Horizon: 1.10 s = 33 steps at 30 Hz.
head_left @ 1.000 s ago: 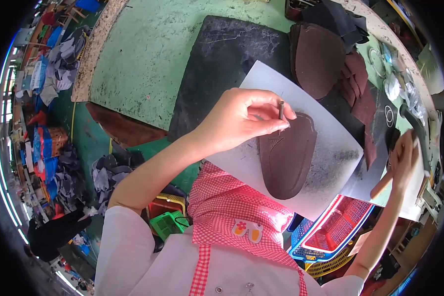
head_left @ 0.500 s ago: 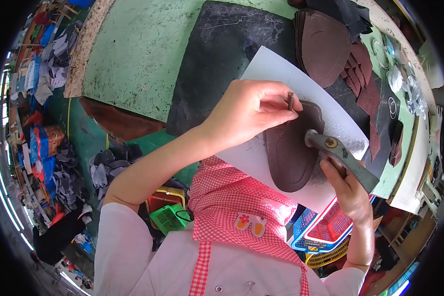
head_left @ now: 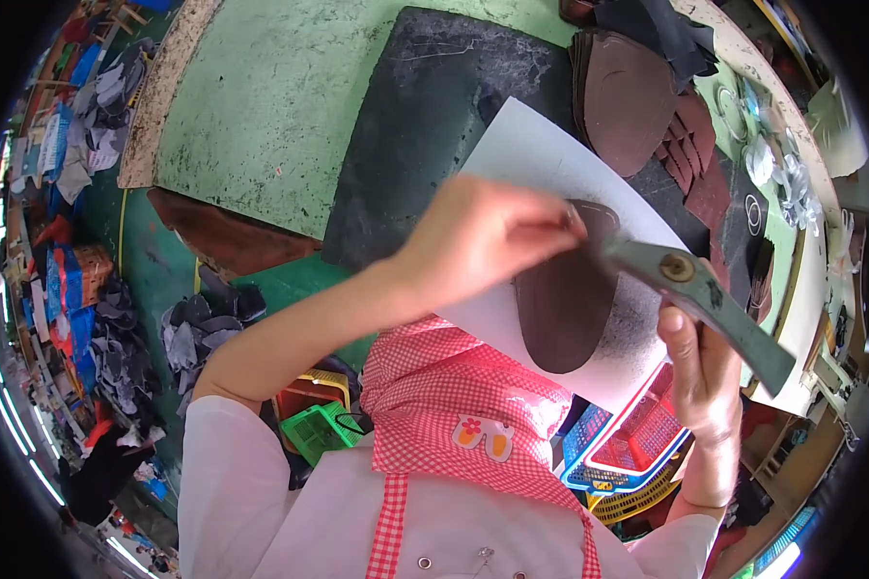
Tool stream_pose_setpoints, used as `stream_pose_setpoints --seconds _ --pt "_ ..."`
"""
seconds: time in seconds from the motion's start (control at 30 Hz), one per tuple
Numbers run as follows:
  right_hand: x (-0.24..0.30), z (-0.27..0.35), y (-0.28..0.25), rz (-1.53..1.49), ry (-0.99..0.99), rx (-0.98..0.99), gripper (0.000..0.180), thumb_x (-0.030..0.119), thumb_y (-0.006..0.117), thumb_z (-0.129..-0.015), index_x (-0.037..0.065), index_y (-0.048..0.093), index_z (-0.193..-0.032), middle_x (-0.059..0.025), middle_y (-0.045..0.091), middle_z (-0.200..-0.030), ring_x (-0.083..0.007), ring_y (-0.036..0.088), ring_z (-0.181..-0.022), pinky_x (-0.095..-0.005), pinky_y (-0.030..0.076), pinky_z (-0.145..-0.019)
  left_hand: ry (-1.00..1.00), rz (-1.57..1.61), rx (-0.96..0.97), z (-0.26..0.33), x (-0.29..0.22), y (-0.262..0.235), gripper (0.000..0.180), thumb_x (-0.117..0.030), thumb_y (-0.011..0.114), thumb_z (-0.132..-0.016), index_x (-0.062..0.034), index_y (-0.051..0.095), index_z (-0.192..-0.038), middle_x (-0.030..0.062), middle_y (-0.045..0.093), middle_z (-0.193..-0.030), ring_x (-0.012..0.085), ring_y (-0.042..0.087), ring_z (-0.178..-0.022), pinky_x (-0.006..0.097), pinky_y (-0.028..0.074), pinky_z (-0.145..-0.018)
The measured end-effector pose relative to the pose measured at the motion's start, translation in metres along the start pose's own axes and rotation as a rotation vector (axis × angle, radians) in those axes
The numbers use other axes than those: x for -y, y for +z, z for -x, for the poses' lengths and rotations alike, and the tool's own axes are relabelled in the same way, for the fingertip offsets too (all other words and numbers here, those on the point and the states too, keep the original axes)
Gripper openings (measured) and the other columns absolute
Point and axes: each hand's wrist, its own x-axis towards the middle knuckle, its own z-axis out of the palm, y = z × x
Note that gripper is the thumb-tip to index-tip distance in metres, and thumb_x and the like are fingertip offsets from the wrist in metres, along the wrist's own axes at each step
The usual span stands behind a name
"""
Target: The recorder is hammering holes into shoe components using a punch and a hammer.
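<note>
"How are the hands?"
"The left hand [head_left: 488,234], near centre, pinches a small blurred rod [head_left: 575,208]. The right hand [head_left: 707,378], right of centre, grips a hammer [head_left: 719,304], its head near the left fingertips."
"Beneath?"
"A brown rounded piece [head_left: 567,318], right of centre, on a white board [head_left: 523,145]. Beyond, similar pieces [head_left: 630,101], upper right; green bench [head_left: 270,116], upper left."

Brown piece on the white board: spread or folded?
Spread. The brown piece shows its rounded lower outline against the white board, no fold visible; the left hand hides part of its upper end.
</note>
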Motion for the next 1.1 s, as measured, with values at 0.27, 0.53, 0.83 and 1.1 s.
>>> stream_pose_setpoints --seconds 0.27,0.53,0.83,1.1 --pt "-0.007 0.006 -0.01 -0.361 0.133 -0.001 0.029 0.021 0.053 -0.098 -0.005 0.054 -0.111 -0.0018 0.052 -0.076 -0.0071 0.043 -0.065 -0.0221 0.035 -0.058 -0.09 0.237 0.129 -0.007 0.005 -0.014 0.013 -0.003 0.065 -0.087 0.005 0.066 -0.098 0.0057 0.07 -0.087 0.0085 0.065 -0.085 0.024 0.054 -0.075" --pt "0.022 -0.004 0.006 -0.086 -0.108 -0.119 0.022 0.02 0.063 -0.09 0.0 0.058 -0.098 -0.0074 0.055 -0.068 -0.0138 0.053 -0.057 -0.0315 0.041 -0.052 0.251 -0.17 0.046 0.007 -0.005 -0.005 0.017 -0.002 0.07 -0.077 -0.0055 0.07 -0.093 0.0073 0.069 -0.084 0.0232 0.067 -0.071 0.028 0.053 -0.062" --pt "-0.011 0.009 0.016 -0.194 0.306 0.072 0.023 0.015 0.053 -0.097 -0.003 0.058 -0.11 -0.0036 0.05 -0.071 -0.0101 0.043 -0.066 -0.0267 0.039 -0.059 -0.298 0.594 0.103 -0.003 -0.022 -0.038 0.012 -0.004 0.063 -0.088 0.0037 0.066 -0.097 0.0116 0.068 -0.101 0.0158 0.065 -0.093 0.029 0.051 -0.084" --pt "-0.019 -0.009 0.016 -0.481 0.557 0.171 0.021 0.013 0.057 -0.095 -0.003 0.061 -0.106 0.0016 0.051 -0.072 -0.0055 0.046 -0.067 -0.0246 0.039 -0.058 0.057 0.239 0.242 0.002 -0.029 0.007 0.013 -0.008 0.072 -0.079 -0.0088 0.073 -0.092 0.0014 0.07 -0.084 0.0115 0.063 -0.076 0.026 0.048 -0.075"
